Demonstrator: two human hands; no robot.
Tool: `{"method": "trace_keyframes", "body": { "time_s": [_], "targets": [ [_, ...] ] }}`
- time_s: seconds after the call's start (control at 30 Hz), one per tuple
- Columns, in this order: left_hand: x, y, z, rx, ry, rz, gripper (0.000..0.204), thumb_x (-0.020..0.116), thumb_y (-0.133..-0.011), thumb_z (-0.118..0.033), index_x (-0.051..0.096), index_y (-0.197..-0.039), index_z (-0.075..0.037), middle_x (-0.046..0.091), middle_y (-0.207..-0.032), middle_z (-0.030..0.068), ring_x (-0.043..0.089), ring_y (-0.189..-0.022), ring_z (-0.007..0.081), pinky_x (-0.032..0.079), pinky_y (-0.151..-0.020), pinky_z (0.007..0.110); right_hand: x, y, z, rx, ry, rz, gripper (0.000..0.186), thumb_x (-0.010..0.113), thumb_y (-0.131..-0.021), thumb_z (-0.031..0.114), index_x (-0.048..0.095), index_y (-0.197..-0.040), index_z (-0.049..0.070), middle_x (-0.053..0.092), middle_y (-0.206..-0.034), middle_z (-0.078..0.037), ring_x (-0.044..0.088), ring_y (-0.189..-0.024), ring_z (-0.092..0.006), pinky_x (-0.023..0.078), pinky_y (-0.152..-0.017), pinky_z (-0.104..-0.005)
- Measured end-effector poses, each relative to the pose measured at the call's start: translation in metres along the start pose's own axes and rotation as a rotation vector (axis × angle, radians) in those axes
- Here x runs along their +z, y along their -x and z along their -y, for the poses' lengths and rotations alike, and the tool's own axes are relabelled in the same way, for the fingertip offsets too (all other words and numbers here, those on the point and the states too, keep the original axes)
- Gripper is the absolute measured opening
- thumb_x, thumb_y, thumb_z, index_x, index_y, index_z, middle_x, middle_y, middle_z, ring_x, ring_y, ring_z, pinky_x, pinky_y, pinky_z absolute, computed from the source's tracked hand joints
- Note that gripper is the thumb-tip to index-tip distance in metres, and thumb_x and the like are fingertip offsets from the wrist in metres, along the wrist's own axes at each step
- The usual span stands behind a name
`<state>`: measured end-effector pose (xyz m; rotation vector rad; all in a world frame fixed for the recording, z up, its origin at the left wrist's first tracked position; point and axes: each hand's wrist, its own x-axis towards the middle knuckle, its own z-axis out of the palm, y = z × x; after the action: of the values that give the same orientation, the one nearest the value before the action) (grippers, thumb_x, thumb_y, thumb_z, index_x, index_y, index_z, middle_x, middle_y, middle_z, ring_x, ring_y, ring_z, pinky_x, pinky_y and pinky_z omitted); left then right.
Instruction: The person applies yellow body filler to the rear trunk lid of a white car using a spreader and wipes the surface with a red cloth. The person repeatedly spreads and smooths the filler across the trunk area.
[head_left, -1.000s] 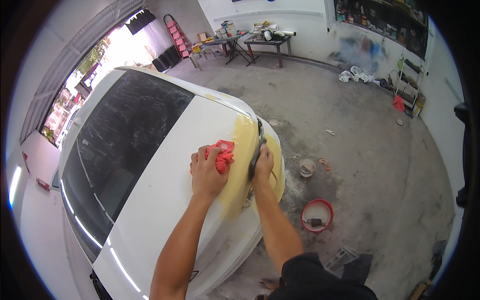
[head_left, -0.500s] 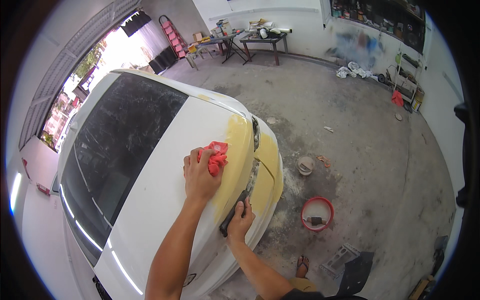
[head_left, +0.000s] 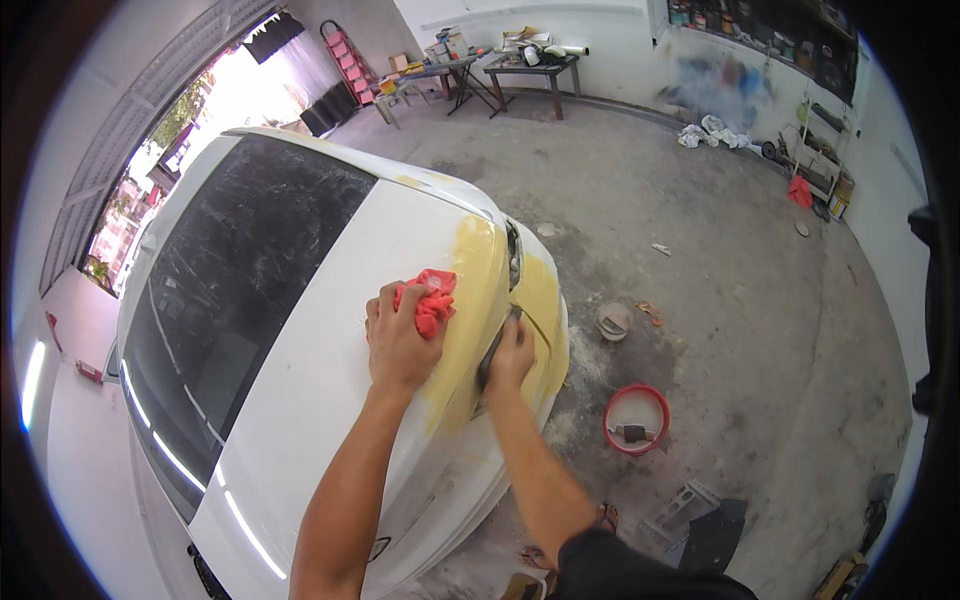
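Note:
A white car [head_left: 300, 290] with patches of yellow body filler [head_left: 472, 275] along its end and corner fills the middle of the view. My left hand [head_left: 405, 345] rests on the white panel, its fingers closed round a crumpled red cloth [head_left: 432, 300] beside the filler. Lower and to the right, my right hand [head_left: 513, 358] grips a long black sanding block [head_left: 492, 352] against the car's edge, near the open lamp recess [head_left: 514, 258]. The block is partly hidden by my fingers and slightly smeared by motion.
On the floor to the right stand a red bucket [head_left: 608, 420] of cloudy water with a dark block in it, and a round grey container [head_left: 613, 322]. A hollow concrete block [head_left: 683, 508] lies near my feet. Cluttered tables [head_left: 555, 72] and a pink stepladder [head_left: 347, 62] are at the back.
My right hand has moved up and away along the car's edge with the sanding block. My left hand stays on the panel with the red cloth. The view has shifted slightly.

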<state>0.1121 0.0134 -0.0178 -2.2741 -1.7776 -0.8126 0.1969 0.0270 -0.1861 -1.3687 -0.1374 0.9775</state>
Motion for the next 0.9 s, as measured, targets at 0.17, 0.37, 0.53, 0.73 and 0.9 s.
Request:
{"method": "trace_keyframes", "body": {
  "time_s": [0.17, 0.37, 0.53, 0.73, 0.9],
  "targets": [
    [0.001, 0.001, -0.001, -0.003, -0.004, 0.018, 0.046, 0.085, -0.083, -0.017, 0.065, -0.125, -0.014, 0.058, -0.132, 0.0146, 0.054, -0.118, 0.0405, 0.048, -0.104, 0.051, -0.011, 0.013, -0.023, -0.077, 0.019, 0.005, 0.047, 0.066, -0.106, 0.043, 0.069, -0.132, 0.004, 0.073, -0.122, -0.018, 0.066, -0.111, -0.0296, 0.047, -0.104, -0.0424],
    [0.002, 0.001, 0.004, -0.005, -0.003, 0.024, 0.043, 0.082, -0.086, -0.025, 0.065, -0.125, -0.018, 0.057, -0.134, 0.0088, 0.054, -0.119, 0.0387, 0.048, -0.102, 0.053, -0.010, 0.024, 0.001, -0.001, 0.046, 0.024, 0.046, 0.063, -0.108, 0.042, 0.067, -0.137, 0.006, 0.068, -0.126, -0.018, 0.061, -0.116, -0.0334, 0.045, -0.106, -0.0453],
    [0.003, 0.003, 0.004, -0.001, -0.006, 0.018, 0.043, 0.082, -0.086, -0.025, 0.065, -0.125, -0.018, 0.057, -0.134, 0.0086, 0.053, -0.119, 0.0388, 0.048, -0.102, 0.053, -0.023, 0.060, -0.027, -0.137, 0.040, -0.001, 0.045, 0.064, -0.108, 0.041, 0.066, -0.137, 0.006, 0.070, -0.116, -0.021, 0.063, -0.112, -0.0359, 0.048, -0.104, -0.0464],
    [0.002, 0.001, 0.004, 0.003, -0.008, 0.010, 0.043, 0.082, -0.087, -0.027, 0.065, -0.126, -0.019, 0.057, -0.134, 0.0089, 0.054, -0.120, 0.0391, 0.048, -0.101, 0.054, -0.026, 0.066, -0.024, -0.015, -0.011, 0.043, 0.048, 0.067, -0.107, 0.036, 0.061, -0.140, 0.002, 0.056, -0.132, -0.027, 0.055, -0.120, -0.0362, 0.043, -0.109, -0.0438],
    [0.002, 0.005, 0.006, 0.009, -0.017, 0.016, 0.046, 0.082, -0.087, -0.027, 0.064, -0.129, -0.019, 0.058, -0.134, 0.0098, 0.054, -0.120, 0.0398, 0.049, -0.101, 0.054, -0.037, 0.098, -0.034, 0.004, 0.106, -0.037, 0.048, 0.064, -0.108, 0.040, 0.060, -0.140, 0.005, 0.053, -0.131, -0.026, 0.054, -0.118, -0.0359, 0.043, -0.107, -0.0435]
  ]
}}
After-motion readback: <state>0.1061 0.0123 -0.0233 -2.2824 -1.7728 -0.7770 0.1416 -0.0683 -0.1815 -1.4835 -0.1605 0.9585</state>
